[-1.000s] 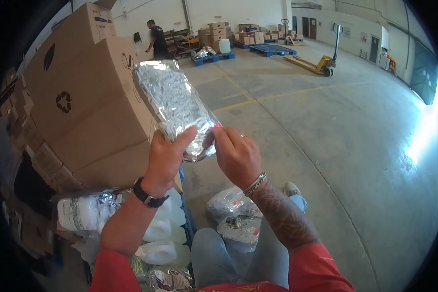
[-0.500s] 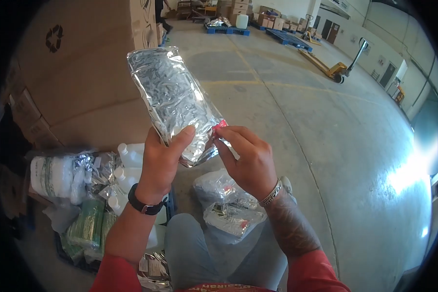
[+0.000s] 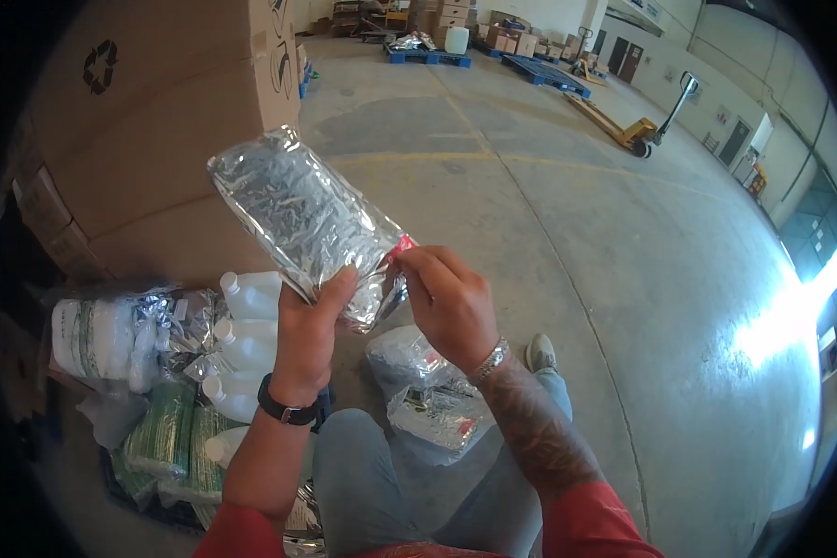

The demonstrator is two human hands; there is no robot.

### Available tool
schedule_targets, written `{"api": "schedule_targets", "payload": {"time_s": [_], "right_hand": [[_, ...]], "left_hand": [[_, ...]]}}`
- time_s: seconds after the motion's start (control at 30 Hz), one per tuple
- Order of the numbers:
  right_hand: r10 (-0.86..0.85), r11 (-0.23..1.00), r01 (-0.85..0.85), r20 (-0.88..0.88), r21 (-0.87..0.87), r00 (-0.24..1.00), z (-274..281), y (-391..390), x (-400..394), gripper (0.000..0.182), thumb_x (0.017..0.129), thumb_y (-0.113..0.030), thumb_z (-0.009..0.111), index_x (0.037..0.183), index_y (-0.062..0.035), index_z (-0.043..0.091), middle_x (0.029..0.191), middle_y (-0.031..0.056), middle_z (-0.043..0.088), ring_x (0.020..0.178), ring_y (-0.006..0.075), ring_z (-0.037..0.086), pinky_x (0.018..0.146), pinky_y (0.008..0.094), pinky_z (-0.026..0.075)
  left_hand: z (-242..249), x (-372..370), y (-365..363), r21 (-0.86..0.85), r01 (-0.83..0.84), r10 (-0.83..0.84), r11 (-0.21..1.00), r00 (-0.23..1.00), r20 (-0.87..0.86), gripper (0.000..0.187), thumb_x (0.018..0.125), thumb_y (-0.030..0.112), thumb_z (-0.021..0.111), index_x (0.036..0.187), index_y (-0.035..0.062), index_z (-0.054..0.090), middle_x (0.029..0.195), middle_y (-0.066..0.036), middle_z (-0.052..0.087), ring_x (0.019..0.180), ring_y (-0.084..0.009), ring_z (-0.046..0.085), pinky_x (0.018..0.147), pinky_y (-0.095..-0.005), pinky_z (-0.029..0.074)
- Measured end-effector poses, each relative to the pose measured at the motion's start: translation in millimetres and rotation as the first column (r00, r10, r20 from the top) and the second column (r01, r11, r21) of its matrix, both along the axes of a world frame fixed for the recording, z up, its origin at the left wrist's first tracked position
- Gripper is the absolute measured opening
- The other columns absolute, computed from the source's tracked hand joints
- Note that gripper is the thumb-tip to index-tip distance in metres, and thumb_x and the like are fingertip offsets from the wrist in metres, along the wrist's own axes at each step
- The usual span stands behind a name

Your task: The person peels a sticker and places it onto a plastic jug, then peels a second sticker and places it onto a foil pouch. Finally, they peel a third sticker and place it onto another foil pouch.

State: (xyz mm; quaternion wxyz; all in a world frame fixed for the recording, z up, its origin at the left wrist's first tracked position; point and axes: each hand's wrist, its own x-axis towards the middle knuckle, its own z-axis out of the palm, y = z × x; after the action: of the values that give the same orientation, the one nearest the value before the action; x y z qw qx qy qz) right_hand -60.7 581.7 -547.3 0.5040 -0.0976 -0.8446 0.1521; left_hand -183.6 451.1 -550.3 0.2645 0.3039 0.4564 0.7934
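From my end I see bright daylight at right glaring white off the floor point(image 3: 763, 344); the foil packet point(image 3: 298, 212) glints, and curved edges fade black.

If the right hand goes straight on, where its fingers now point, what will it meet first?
The right hand would first meet the silver foil pouch, right at its red patch. Beyond that, perhaps the large cardboard box, but depth is unclear.

Can make out a dark three-arrow recycling symbol point(image 3: 100, 67) on the large cardboard box point(image 3: 181, 121), plus curved dark outlines, partly cut off, on its adjoining side. Cannot read any words: too small and blurred on the white-and-green pack point(image 3: 91, 339), cropped by the lower edge on the red shirt point(image 3: 418, 551).
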Motion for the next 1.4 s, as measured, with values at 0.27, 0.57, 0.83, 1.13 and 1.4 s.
{"api": "schedule_targets", "payload": {"time_s": [0.27,0.57,0.83,1.13,1.4], "right_hand": [[0.117,0.993,-0.114,0.11,-0.028,0.987,1,-2,11,0.02,0.087,-0.006,0.068,0.107,-0.0043,0.068,0.104,0.0134,0.069,0.083,0.0333,0.07,0.071,0.0407,0.057],[0.078,0.997,-0.078,0.115,-0.004,0.99,-7,-8,7,0.019,0.086,-0.008,0.069,0.104,-0.0051,0.068,0.103,0.0109,0.069,0.082,0.0328,0.07,0.068,0.0406,0.058],[0.044,0.999,-0.044,0.145,-0.008,0.988,-14,-10,2,0.015,0.086,-0.007,0.065,0.1,-0.0037,0.063,0.099,0.0111,0.063,0.082,0.0331,0.066,0.069,0.0414,0.055],[-0.071,0.993,0.085,0.152,-0.084,0.986,-12,26,2,0.01,0.091,-0.008,0.057,0.098,-0.0023,0.055,0.095,0.0184,0.056,0.086,0.0392,0.058,0.076,0.0449,0.049],[0.306,0.634,-0.23,-0.034,-0.738,0.952,-32,30,0,0.027,0.095,-0.015,0.063,0.118,-0.0006,0.062,0.108,0.0156,0.065,0.097,0.0337,0.065,0.086,0.0377,0.051]], "left_hand": [[-13,-1,-8,0.018,0.058,-0.06,0.998,0.986,0.155,0.038,0.099,0.014,0.063,0.133,0.0019,0.052,0.118,-0.006,0.064,0.102,-0.0129,0.065,0.084,-0.0302,0.056],[-19,4,-8,0.021,-0.003,0.001,1.0,0.995,0.097,0.039,0.097,0.013,0.066,0.131,0.0016,0.052,0.114,-0.004,0.064,0.098,-0.0089,0.064,0.08,-0.0257,0.055],[-29,2,-6,0.006,-0.038,0.038,0.999,0.999,-0.001,0.04,0.097,0.012,0.066,0.131,0.001,0.051,0.114,-0.004,0.063,0.095,-0.0074,0.062,0.077,-0.024,0.053],[-46,-9,-18,-0.039,0.02,-0.019,0.999,0.999,0.028,0.046,0.097,0.015,0.066,0.136,0.0001,0.048,0.121,-0.005,0.061,0.102,-0.0097,0.06,0.085,-0.0263,0.051],[-69,-18,-9,0.048,0.011,-0.017,0.999,0.991,0.132,0.045,0.098,0.015,0.064,0.137,-0.0002,0.047,0.124,-0.006,0.06,0.108,-0.0119,0.059,0.092,-0.0291,0.05]]}}
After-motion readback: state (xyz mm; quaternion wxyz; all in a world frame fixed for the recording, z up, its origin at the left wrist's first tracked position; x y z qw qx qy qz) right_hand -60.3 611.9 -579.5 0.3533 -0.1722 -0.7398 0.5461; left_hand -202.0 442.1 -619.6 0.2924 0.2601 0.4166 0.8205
